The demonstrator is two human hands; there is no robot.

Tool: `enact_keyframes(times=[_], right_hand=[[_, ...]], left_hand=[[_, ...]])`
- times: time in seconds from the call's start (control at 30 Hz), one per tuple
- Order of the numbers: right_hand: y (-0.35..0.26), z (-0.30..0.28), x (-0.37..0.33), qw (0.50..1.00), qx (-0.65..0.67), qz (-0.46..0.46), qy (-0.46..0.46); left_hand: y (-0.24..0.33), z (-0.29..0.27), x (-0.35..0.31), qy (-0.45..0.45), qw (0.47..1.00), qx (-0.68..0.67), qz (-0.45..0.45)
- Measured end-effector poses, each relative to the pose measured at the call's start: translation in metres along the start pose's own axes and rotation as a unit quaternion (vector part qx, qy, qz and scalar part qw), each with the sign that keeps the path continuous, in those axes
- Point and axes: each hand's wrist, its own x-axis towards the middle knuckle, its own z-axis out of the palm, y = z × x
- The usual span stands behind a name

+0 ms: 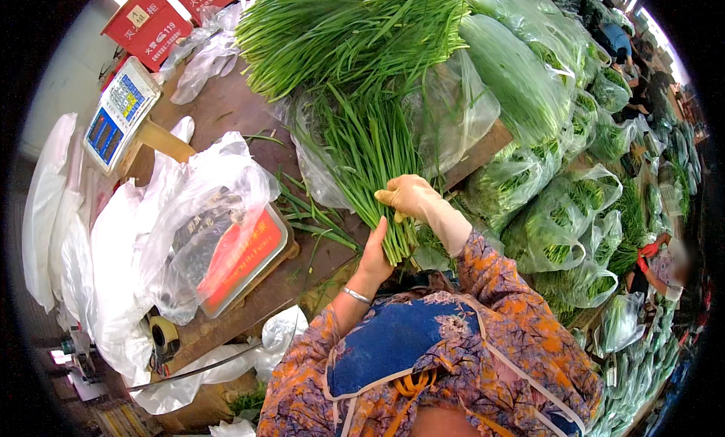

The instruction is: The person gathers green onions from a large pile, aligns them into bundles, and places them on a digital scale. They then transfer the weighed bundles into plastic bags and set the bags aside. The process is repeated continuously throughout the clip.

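Note:
A bunch of green garlic chives (370, 150) lies slanted in front of me, its cut stem ends toward my body. My right hand (414, 197), in a pale yellowish glove, is closed round the stems from the right. Bare, with a bracelet at the wrist, my left hand (374, 257) grips the lower stems from the left; its thumb shows and its other fingers are hidden behind them. The leafy tops reach a large heap of chives (347, 37) at the far side of the table. Clear plastic sheeting (457, 97) lies under and beside the greens.
Left stand a scale's display (121, 112) and its platform (257, 256), partly covered by plastic bags (204, 188). Tape (164, 335) sits at the table edge. Red boxes (147, 25) stand behind. Bagged greens (559, 218) pile up rightward; beyond, another person wears red gloves (651, 250).

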Motion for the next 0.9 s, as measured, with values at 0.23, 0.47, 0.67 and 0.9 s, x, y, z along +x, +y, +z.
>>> enact_keyframes(times=[0.23, 0.47, 0.67, 0.9], right_hand=[[0.029, 0.011, -0.025, 0.93, 0.294, -0.209, 0.073], [0.019, 0.012, -0.075, 0.901, 0.125, -0.416, 0.012], [0.055, -0.078, -0.123, 0.995, 0.058, -0.069, -0.052], [0.056, -0.021, -0.086, 0.978, 0.063, -0.152, 0.127]], left_hand=[[0.012, 0.012, -0.011, -0.006, 0.999, -0.035, 0.014], [0.013, 0.013, -0.007, 0.073, 0.995, 0.058, 0.019], [0.011, 0.013, -0.006, 0.061, 0.995, 0.079, 0.001], [0.001, 0.022, -0.002, 0.014, 0.988, 0.154, 0.017]])
